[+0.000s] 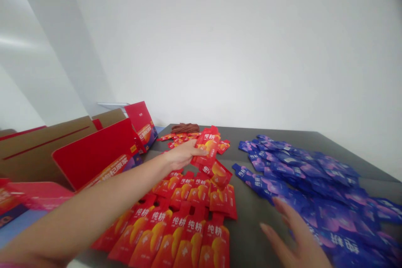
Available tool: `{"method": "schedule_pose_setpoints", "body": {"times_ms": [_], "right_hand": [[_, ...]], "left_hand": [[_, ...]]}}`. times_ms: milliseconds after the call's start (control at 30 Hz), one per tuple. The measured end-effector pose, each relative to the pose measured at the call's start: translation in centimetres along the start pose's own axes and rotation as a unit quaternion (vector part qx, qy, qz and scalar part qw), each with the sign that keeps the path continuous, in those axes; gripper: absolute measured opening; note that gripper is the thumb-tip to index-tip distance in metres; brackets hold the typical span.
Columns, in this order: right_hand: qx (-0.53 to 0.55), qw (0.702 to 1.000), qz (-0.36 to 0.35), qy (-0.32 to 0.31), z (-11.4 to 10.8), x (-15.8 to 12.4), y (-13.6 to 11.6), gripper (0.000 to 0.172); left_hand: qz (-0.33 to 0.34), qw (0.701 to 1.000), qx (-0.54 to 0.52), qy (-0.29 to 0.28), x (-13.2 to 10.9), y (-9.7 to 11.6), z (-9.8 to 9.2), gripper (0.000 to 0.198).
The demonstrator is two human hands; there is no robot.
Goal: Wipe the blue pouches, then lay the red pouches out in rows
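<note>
Right hand [298,238], nearest: open, fingers spread, holding nothing, just beside the blue-purple foil pouches [314,201] heaped right of the rows of red pouches [188,226] on the dark tabletop [248,226]. Left hand [182,155] reaches over those rows, fingers closed on a single red pouch [209,142], held up by one end. Left of the rows, open red-and-kraft cartons [97,155]. Beyond the rows, small red sachets [179,136] and a brown heap [185,127]. Judgement: pinching one pouch at its end spares the overlapping neighbours.
</note>
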State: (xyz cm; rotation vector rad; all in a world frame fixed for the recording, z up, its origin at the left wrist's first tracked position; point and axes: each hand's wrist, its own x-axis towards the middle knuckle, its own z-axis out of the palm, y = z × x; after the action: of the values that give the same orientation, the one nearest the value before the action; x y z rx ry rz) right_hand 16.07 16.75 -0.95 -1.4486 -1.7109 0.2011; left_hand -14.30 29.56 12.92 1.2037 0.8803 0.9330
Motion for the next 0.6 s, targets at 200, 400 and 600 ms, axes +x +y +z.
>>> {"method": "schedule_pose_setpoints", "body": {"times_ms": [200, 400, 600], "right_hand": [[0.334, 0.906, 0.15, -0.211, 2.1, 8.7, -7.0, 0.059], [0.427, 0.84, 0.177, -0.285, 5.0, 9.6, -9.0, 0.025], [0.423, 0.848, 0.252, -0.198, 8.5, 12.9, -7.3, 0.018]], "left_hand": [[-0.009, 0.999, -0.007, -0.049, -1.2, 0.6, 3.7, 0.034], [0.02, 0.999, -0.023, 0.01, -1.0, 1.1, -0.4, 0.035], [0.005, 0.994, -0.014, 0.112, -1.4, 0.8, -9.8, 0.03]]}}
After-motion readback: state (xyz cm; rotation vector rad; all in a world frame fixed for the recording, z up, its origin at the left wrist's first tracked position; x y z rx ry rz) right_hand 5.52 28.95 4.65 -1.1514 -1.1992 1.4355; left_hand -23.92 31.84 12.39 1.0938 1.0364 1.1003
